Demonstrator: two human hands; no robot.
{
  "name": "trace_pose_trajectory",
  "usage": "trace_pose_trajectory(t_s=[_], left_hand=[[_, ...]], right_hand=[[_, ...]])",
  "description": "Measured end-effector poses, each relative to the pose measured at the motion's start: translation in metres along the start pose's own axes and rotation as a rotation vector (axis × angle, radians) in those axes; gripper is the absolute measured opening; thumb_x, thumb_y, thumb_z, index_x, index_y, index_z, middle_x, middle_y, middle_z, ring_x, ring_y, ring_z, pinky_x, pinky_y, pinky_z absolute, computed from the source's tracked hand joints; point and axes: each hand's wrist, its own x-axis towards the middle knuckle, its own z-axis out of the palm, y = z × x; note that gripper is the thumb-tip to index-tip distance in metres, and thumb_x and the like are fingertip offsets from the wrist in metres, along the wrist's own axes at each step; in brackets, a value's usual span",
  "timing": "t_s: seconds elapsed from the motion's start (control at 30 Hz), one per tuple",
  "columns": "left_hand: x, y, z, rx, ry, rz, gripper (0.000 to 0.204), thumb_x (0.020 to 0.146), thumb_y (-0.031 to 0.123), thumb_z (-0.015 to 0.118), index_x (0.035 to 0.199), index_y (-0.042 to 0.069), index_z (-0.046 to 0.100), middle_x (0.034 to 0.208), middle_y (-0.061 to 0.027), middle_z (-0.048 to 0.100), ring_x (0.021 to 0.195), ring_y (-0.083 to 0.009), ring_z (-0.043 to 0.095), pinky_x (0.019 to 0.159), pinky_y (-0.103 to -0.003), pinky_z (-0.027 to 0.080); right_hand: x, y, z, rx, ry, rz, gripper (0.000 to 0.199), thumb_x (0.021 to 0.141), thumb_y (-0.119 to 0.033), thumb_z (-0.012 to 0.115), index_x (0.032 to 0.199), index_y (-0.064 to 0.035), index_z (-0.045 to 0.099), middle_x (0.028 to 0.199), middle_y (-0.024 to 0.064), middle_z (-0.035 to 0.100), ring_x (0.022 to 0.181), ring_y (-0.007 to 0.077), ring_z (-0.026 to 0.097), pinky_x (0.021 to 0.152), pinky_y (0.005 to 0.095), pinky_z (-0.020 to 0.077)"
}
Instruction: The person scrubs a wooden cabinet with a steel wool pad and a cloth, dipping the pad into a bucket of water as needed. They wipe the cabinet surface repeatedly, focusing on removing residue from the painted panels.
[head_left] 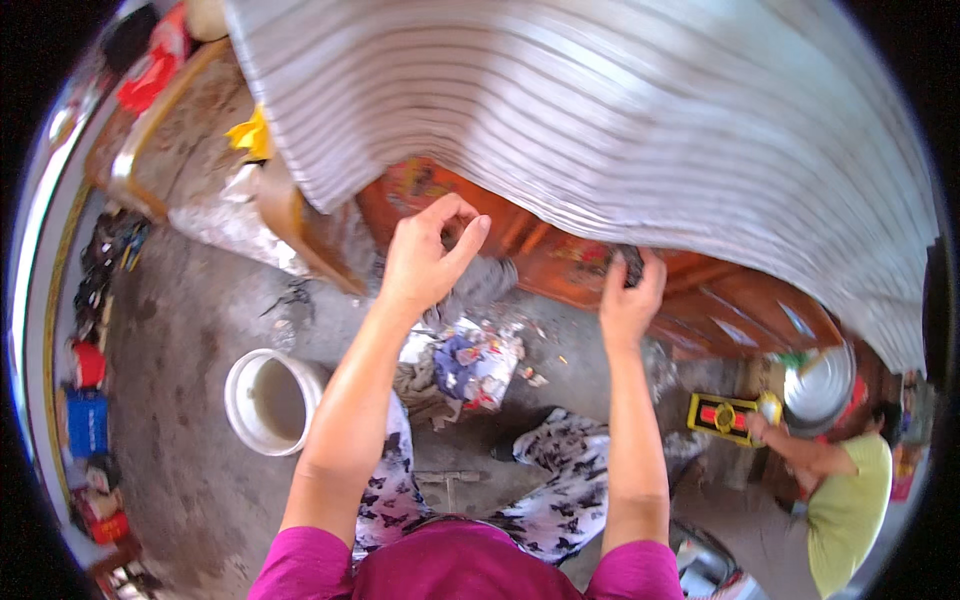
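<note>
My right hand (630, 305) is closed round a small dark clump that looks like a scouring pad (631, 264), held against the front of a reddish-brown wooden cabinet (560, 285) with painted pictures. Over the cabinet's top hangs a striped silvery sheet (560, 120). Raised in front of the cabinet's left part, my left hand (428, 252) has loosely curled fingers, the thumb apart from them, and nothing visible in it. A grey rag-like bundle (485, 280) lies below it by the cabinet's foot.
A white bucket (240, 400) of murky liquid stands left of my legs. Rags and scraps (490, 365) lie on the concrete floor ahead. At right, a person in a yellow-green top (850, 510) reaches to a yellow-and-black box (722, 418) near a metal basin (820, 390). A wooden-armed seat (210, 170) stands far left.
</note>
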Motion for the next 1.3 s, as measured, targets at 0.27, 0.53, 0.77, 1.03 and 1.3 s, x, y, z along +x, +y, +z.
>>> trace_pose_trajectory(t_s=[0.27,0.53,0.77,1.03,1.3], left_hand=[[0.012,0.028,-0.128,0.152,0.344,-0.291,0.05,0.099,0.023,0.071,0.141,0.002,0.053,0.112,-0.0129,0.073,0.087,-0.0163,0.07,0.086,-0.032,0.055],[0.112,0.046,-0.249,0.437,0.434,0.072,0.032,0.09,0.006,0.061,0.121,0.004,0.068,0.109,-0.0065,0.075,0.096,-0.0115,0.065,0.087,-0.03,0.052],[0.185,0.05,-0.259,-0.102,0.475,0.193,0.028,0.097,0.019,0.069,0.121,0.005,0.069,0.107,-0.0106,0.075,0.094,-0.0213,0.071,0.085,-0.035,0.057],[0.173,-0.014,-0.231,1.071,-0.118,0.068,0.033,0.099,0.028,0.061,0.108,-0.002,0.069,0.097,-0.0317,0.069,0.099,-0.0481,0.066,0.083,-0.051,0.054],[0.158,-0.047,-0.211,0.302,0.12,-0.187,0.028,0.096,0.015,0.064,0.112,-0.007,0.063,0.099,-0.0169,0.071,0.089,-0.0203,0.067,0.079,-0.036,0.053]], right_hand=[[-0.037,-0.014,-0.011,0.353,-0.425,0.182,0.029,0.096,-0.015,0.07,0.121,-0.0002,0.066,0.113,0.0114,0.067,0.107,0.0227,0.063,0.098,0.035,0.0474],[-0.06,0.002,0.019,0.574,-0.393,0.432,0.028,0.096,-0.014,0.071,0.121,-0.0009,0.066,0.109,0.0077,0.067,0.1,0.017,0.06,0.094,0.0333,0.0481],[-0.058,-0.015,0.023,0.398,-0.449,0.191,0.027,0.094,-0.014,0.071,0.117,-0.0003,0.066,0.112,0.0146,0.066,0.104,0.0283,0.063,0.095,0.0387,0.0489],[-0.052,-0.037,0.018,0.367,-0.497,0.127,0.026,0.092,-0.009,0.072,0.115,-0.0008,0.067,0.109,0.0168,0.065,0.104,0.0324,0.063,0.094,0.0405,0.049],[-0.054,-0.04,0.02,0.351,-0.5,0.091,0.024,0.091,-0.005,0.072,0.113,-0.0008,0.067,0.109,0.0163,0.065,0.1,0.0323,0.063,0.09,0.0399,0.0493]])
